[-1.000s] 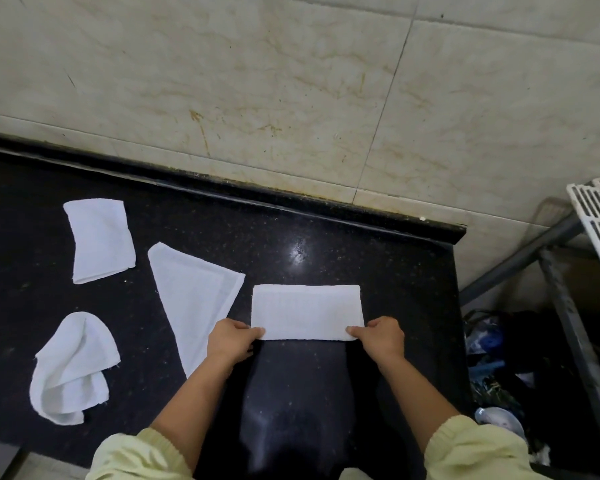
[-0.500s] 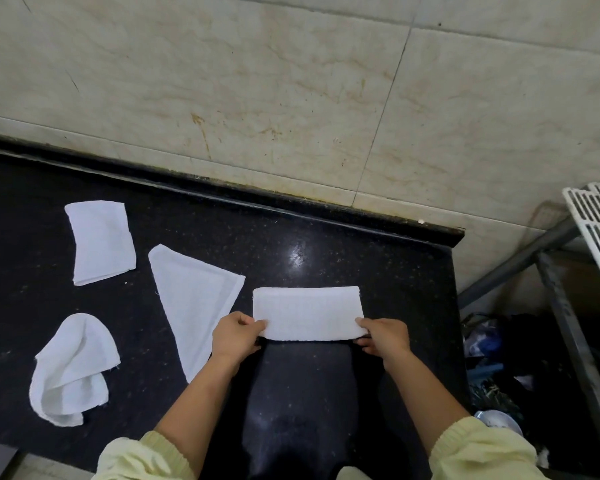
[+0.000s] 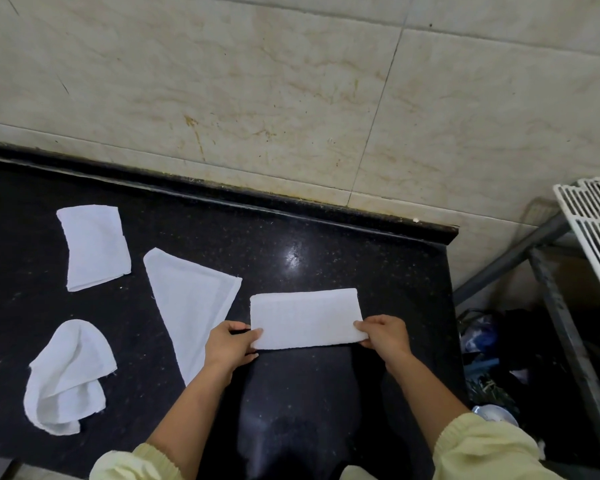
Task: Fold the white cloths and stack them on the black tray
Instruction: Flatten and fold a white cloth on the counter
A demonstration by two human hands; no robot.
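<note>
A white cloth folded into a rectangle point(image 3: 305, 317) lies on the black counter point(image 3: 326, 258) in front of me. My left hand point(image 3: 231, 346) pinches its near left corner and my right hand point(image 3: 383, 332) pinches its near right corner. Three more white cloths lie to the left: a triangular one point(image 3: 191, 299) beside my left hand, a folded one point(image 3: 94, 245) further back, and a crumpled one point(image 3: 66, 375) near the front edge. I cannot make out a separate black tray against the dark surface.
A tiled wall point(image 3: 291, 91) stands behind the counter. The counter ends at the right, where a metal rack point(image 3: 551, 271) with a white grid shelf point(image 3: 596, 230) stands over bags and clutter point(image 3: 485, 344) on the floor.
Both hands have shifted their grip on the folded cloth's near corners, and its near edge has lifted slightly. The other cloths have not moved.
</note>
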